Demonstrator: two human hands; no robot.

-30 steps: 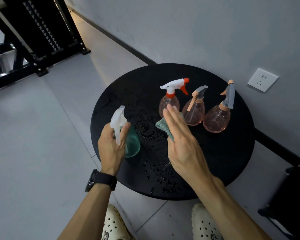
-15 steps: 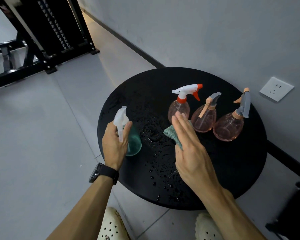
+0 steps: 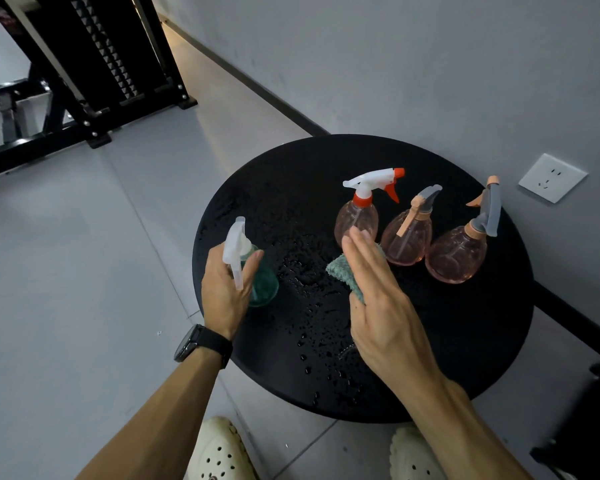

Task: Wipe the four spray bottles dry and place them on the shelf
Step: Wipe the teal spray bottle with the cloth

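My left hand (image 3: 224, 292) grips a teal spray bottle (image 3: 262, 284) with a white trigger head at its neck, at the left edge of the round black table (image 3: 465, 341). My right hand (image 3: 378, 299) has straight fingers, and its thumb pinches a teal cloth (image 3: 342, 271) against the palm, over the table's middle. Behind it stand three pink bottles. One has a white and red head (image 3: 359, 216), one a grey and peach head (image 3: 409, 237), and the largest (image 3: 459, 252) is on the right.
Water drops cover the tabletop between my hands. A grey wall with a white socket (image 3: 551, 177) runs behind the table. A black metal rack (image 3: 94, 64) stands at the far left on the grey tiled floor. A dark object (image 3: 593, 427) sits at the lower right.
The view has shifted slightly, so the table sits lower and further right in frame. Both hands keep their hold and their places relative to the bottles.
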